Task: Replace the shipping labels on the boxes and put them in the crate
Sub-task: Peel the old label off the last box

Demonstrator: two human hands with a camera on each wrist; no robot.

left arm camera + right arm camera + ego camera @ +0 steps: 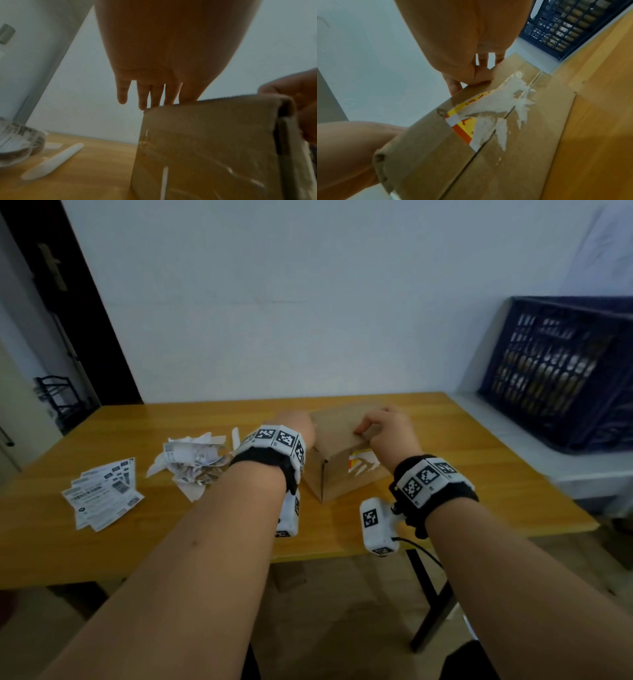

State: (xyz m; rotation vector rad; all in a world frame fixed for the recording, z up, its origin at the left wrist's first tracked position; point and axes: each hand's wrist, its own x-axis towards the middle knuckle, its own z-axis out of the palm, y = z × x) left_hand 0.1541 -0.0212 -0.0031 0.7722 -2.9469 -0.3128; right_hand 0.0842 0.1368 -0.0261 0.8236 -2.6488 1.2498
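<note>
Fingers of the right hand (388, 428) curl over the cardboard box (342, 460); the left hand (154, 60), fingers straight, touches its side.

- crate (561, 371) cut off by head view's right edge
- left hand (296, 422) fingers hidden behind box (342, 453)
- loose labels (102, 494) print too small to read

— What's that wooden bench (445, 474) got on it?

— 1 cardboard box (339, 474) near the middle, standing on the top. Left of it, a crumpled heap of torn labels (190, 462), and further left a fanned stack of flat labels (102, 494).

— Anything else?

— A small white roll (56, 161) lying just beside the heap.
</note>
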